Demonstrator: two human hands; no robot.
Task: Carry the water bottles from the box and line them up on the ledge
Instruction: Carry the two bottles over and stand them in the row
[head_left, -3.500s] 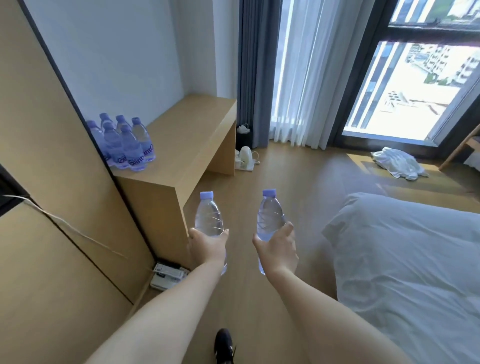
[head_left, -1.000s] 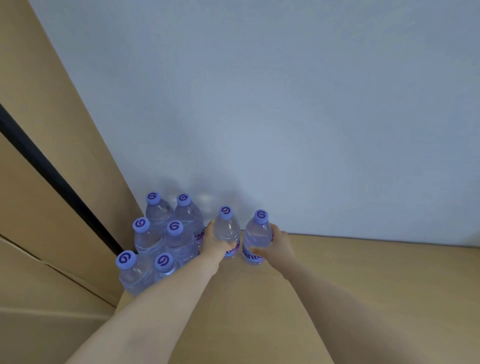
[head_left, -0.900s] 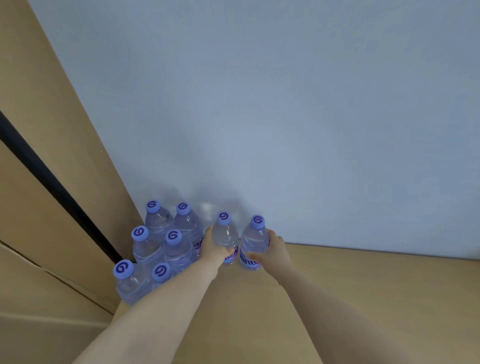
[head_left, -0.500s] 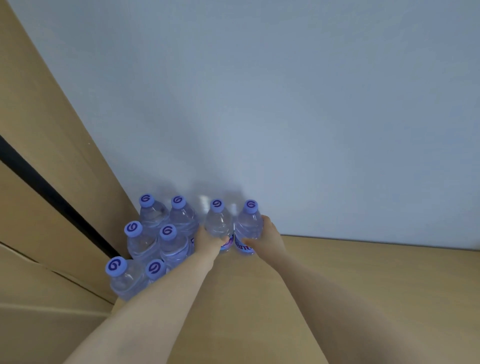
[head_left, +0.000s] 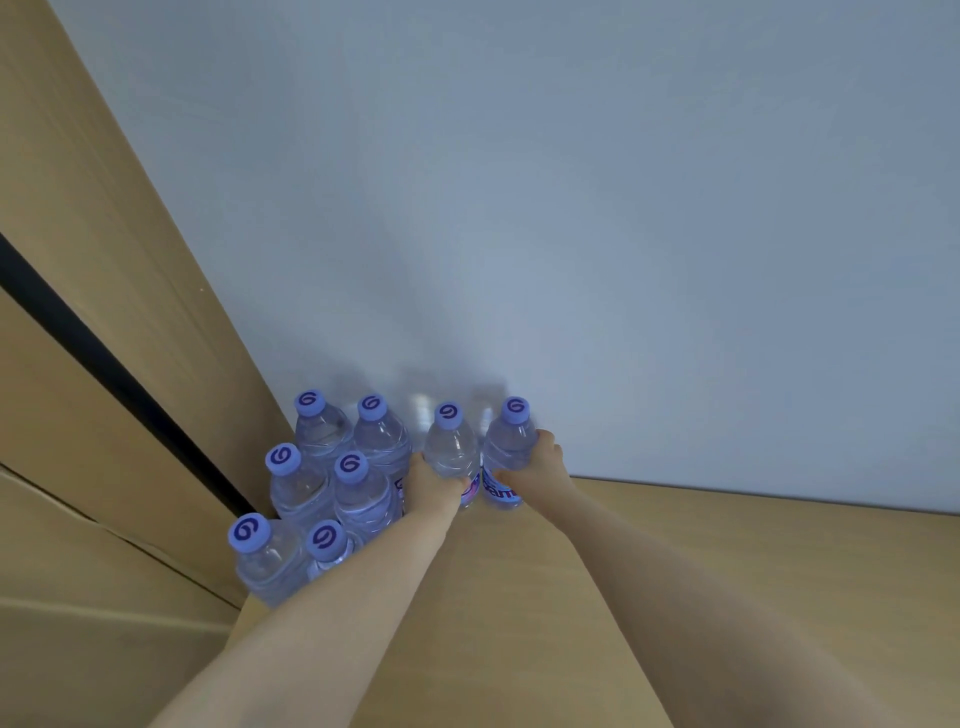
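Two clear water bottles with purple caps stand upright side by side against the wall on the wooden ledge (head_left: 675, 561). My left hand (head_left: 431, 486) grips the left bottle (head_left: 451, 447) around its lower body. My right hand (head_left: 535, 467) grips the right bottle (head_left: 511, 441), fingers wrapped round its far side. To their left, several more of the same bottles (head_left: 332, 488) stand packed together in the ledge's corner. The box is not in view.
A pale blue-grey wall (head_left: 571, 234) rises right behind the bottles. A tan wooden panel (head_left: 104, 260) with a black vertical gap closes off the left side. The ledge surface stretches to the right of my arms.
Since 3.5 s ago I carried both bottles from mid-room to the ledge. Over the last second my hands pushed them back toward the wall, next to the group.
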